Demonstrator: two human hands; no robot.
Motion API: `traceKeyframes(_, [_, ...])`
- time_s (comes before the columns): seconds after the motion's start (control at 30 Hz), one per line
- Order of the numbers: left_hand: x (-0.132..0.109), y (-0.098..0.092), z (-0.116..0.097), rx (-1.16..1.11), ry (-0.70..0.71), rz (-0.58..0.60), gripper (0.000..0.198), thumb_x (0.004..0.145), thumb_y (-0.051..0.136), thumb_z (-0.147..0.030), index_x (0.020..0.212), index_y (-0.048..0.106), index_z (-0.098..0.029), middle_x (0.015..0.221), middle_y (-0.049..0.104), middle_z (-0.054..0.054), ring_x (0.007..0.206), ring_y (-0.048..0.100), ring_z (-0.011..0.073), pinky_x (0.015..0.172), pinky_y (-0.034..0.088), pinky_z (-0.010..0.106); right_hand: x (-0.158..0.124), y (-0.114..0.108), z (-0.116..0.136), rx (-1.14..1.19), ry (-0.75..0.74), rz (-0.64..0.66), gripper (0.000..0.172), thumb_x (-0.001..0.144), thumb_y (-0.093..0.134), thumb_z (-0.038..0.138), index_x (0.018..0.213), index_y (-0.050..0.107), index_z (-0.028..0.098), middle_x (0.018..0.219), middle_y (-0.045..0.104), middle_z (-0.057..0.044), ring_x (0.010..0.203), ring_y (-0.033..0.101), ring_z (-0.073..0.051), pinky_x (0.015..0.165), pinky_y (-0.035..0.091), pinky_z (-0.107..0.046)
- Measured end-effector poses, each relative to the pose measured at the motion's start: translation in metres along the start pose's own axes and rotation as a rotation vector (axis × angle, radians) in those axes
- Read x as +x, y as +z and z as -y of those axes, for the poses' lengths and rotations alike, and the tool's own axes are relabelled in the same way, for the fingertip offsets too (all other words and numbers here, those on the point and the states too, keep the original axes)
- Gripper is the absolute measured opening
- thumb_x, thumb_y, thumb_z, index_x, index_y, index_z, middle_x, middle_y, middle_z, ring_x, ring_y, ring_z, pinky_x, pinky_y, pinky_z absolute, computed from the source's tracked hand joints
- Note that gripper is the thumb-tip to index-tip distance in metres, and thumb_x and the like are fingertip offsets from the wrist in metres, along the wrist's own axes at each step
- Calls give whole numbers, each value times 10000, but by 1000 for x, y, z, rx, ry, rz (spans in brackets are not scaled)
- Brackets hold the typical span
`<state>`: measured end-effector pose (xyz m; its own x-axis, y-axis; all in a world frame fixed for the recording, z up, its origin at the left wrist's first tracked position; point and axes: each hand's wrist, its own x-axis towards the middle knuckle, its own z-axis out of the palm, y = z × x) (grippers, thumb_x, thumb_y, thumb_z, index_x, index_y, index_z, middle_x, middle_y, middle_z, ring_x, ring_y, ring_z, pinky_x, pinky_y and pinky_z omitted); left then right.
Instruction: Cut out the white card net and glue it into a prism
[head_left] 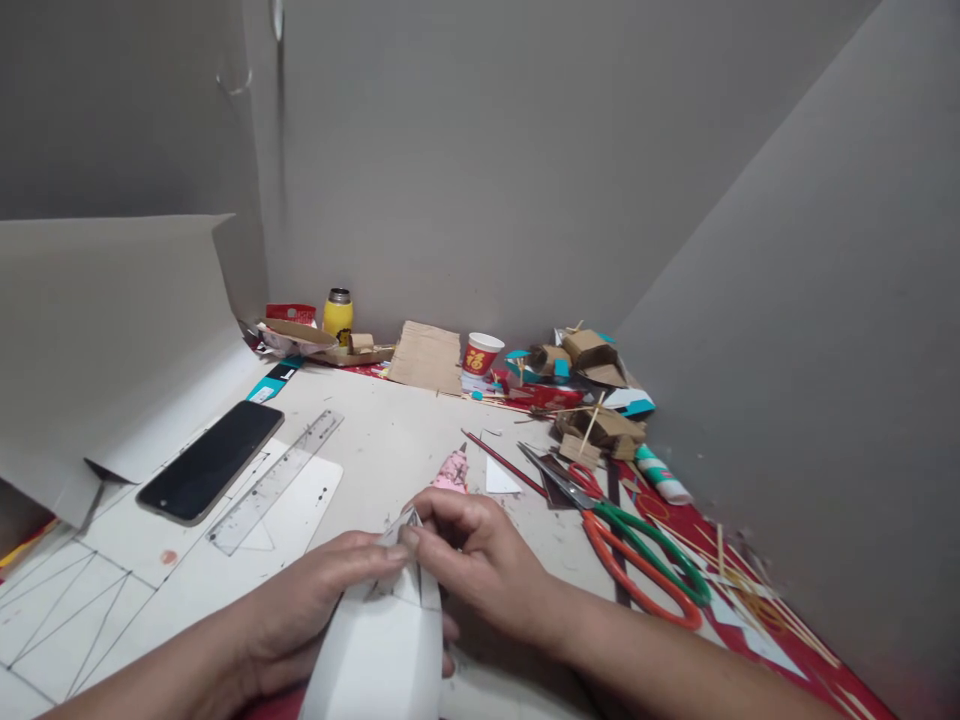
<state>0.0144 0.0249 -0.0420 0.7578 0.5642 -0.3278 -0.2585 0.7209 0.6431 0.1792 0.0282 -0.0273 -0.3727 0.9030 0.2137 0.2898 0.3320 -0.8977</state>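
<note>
A folded piece of white paper (pixel 379 655) with pencilled lines near its tip is held between my two hands, close to the table's front edge. My left hand (pixel 311 595) supports it from the left, thumb pressed on top and fingers underneath, partly hidden. The thumb and forefinger of my right hand (pixel 480 560) pinch the pointed far end. Just beyond my right hand lies a pink patterned object with a dark pointed tip (pixel 452 470); its near part is hidden.
Left of my hands lie a black phone (pixel 214 460) and a clear ruler (pixel 277 480) on drawn-on white sheets. To the right are orange-and-green scissors (pixel 637 560), smaller red-handled scissors (pixel 585 482) and thin sticks (pixel 780 610). A paper cup (pixel 481 355), yellow bottle (pixel 339 315) and cardboard (pixel 426 357) line the back.
</note>
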Motion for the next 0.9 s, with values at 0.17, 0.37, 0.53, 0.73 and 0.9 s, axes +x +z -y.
traceKeyframes(0.17, [-2,7,2,11,-11,-163,497,845,511,-522,1115,612,-117,710,717,102,600,659,210,615,494,331,0,-1,1,5,-32,-13,155,836,494,233,695,537,186,552,461,38,494,409,-91,423,351,-193])
traceKeyframes(0.37, [-7,6,0,239,16,-368,502,831,540,-523,1171,609,-160,868,733,73,777,645,209,725,466,307,0,-3,-1,-59,-70,12,129,824,496,170,708,552,165,551,404,55,491,364,-83,438,325,-195])
traceKeyframes(0.53, [-8,0,3,434,132,-372,467,870,482,-511,1158,621,-170,1210,634,101,1196,488,260,974,370,346,-1,-3,-1,-73,-99,10,139,824,468,132,745,581,153,536,439,53,466,408,-81,431,337,-191])
traceKeyframes(0.73, [-9,1,5,482,212,-343,419,898,453,-474,1116,642,-169,1250,613,91,1242,447,247,1045,304,351,-5,-1,1,-86,-132,-37,134,826,473,151,761,590,153,591,501,23,516,440,-97,472,381,-208])
traceKeyframes(0.9, [-10,1,7,478,217,-374,410,894,457,-478,1116,647,-191,1240,623,65,1224,470,235,1068,267,335,-6,-2,3,-84,-84,-46,105,815,489,161,765,581,162,586,462,36,518,413,-95,471,368,-208])
